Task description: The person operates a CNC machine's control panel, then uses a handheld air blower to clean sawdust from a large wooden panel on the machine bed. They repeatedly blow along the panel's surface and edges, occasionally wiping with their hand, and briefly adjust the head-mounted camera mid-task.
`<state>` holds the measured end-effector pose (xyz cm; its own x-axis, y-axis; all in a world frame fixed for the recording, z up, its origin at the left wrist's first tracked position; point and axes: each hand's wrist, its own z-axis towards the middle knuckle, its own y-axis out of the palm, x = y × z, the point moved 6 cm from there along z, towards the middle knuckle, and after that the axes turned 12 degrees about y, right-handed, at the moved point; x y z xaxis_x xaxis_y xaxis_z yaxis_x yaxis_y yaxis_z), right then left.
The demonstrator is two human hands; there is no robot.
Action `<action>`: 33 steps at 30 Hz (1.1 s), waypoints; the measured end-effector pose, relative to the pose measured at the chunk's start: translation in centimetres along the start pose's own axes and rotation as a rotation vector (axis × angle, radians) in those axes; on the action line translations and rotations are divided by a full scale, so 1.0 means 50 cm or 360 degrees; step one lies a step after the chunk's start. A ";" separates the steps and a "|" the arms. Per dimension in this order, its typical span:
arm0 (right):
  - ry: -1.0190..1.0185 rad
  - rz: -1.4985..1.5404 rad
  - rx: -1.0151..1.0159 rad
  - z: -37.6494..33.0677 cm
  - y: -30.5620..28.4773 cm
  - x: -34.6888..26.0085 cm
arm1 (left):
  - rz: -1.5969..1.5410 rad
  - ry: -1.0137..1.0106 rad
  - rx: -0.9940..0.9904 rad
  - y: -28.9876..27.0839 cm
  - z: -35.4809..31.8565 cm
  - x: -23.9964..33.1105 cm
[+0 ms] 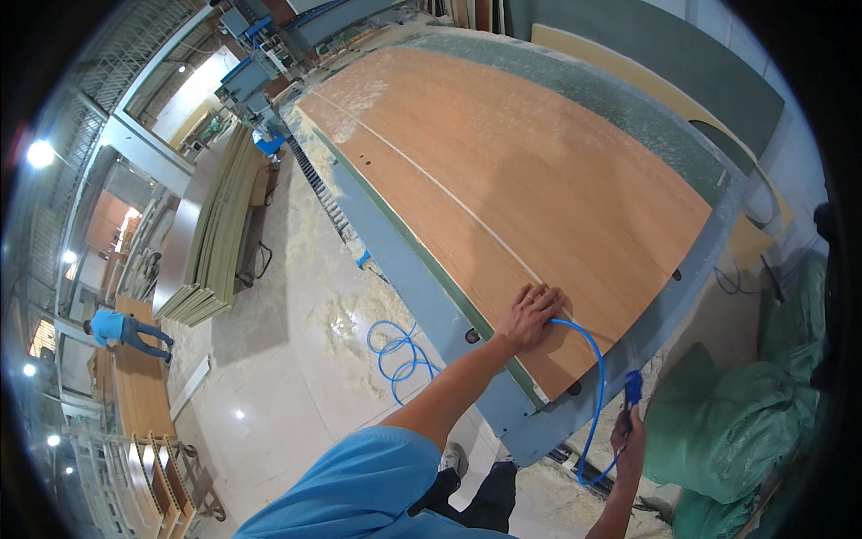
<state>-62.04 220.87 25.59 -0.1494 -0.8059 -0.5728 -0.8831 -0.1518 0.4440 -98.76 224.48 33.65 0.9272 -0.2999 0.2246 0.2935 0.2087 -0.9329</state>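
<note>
Wood-brown and broad, the panel (557, 207) lay flat across the blue-grey machine bed (409, 283), right in front of you! Your left hand (532, 314) was down on its near end, palm to the surface and fingers a little spread, close by the pale line (449, 191) that ran lengthwise along the wood. Out from beside that hand came the blue hose (600, 382), arching over the panel's end and dropping toward your right; whether your left fingers had hold of it, I couldn't tell.

Over to your right hand (630, 438), and that one was closed around the handle of a blue-headed tool (634, 386), head up, just off the corner of the bed! Pale dust (364, 99) streaked the panel's far end. More blue loops (411, 340) lay on the floor (278, 332) to your left, a stack of boards (211, 234) stood beyond, and green sacking (727, 431) bulged at your right. Far left, a co-worker (109, 325) in blue leaned by some brown boards (144, 382).
</note>
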 end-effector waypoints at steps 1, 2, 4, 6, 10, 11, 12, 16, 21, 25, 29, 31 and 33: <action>0.0007 -0.0076 0.0011 -0.003 0.003 0.005 | 0.0023 0.0007 0.0008 0.000 0.000 0.000; 0.0044 -0.0002 -0.0044 -0.005 0.008 0.012 | 0.0029 -0.0017 -0.0027 0.003 0.000 -0.003; 0.0125 0.0143 -0.0025 -0.008 0.006 0.029 | 0.0045 0.0019 0.0047 0.000 0.000 0.000; 0.0051 0.0092 -0.0031 -0.011 0.005 0.035 | 0.0043 0.0023 0.0071 0.000 -0.002 -0.002; 0.0208 -0.0038 0.0216 -0.022 -0.015 0.071 | 0.0049 0.0040 0.0080 0.001 -0.003 -0.003; 0.0172 0.0009 0.0064 -0.024 -0.004 0.076 | 0.0036 0.0006 0.0010 0.006 -0.004 -0.006; 0.0160 0.0062 0.0054 -0.028 -0.002 0.083 | 0.0038 0.0035 0.0072 0.002 -0.003 -0.004; 0.0130 0.0125 -0.0018 -0.043 0.005 0.106 | 0.0002 0.0014 0.0070 0.002 -0.002 -0.004; 0.0226 0.0106 0.0063 -0.069 0.010 0.154 | -0.0006 0.0024 0.0049 0.002 -0.004 0.000; 0.0267 0.0089 0.0005 -0.094 0.028 0.194 | 0.0005 0.0018 0.0035 0.001 -0.001 0.001; 0.0237 0.0092 0.0061 -0.109 0.036 0.209 | -0.0014 -0.0010 -0.0008 0.002 -0.002 0.001; 0.0241 0.0069 0.0083 -0.117 0.039 0.206 | -0.0037 0.0017 0.0054 0.003 -0.003 0.001; 0.0282 0.0029 0.0133 -0.132 0.039 0.205 | -0.0014 0.0026 0.0092 0.008 -0.003 -0.004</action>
<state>-62.36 208.54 25.11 -0.0919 -0.8974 -0.4316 -0.9159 -0.0939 0.3903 -98.88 224.48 33.19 0.9206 -0.3172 0.2279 0.3152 0.2591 -0.9130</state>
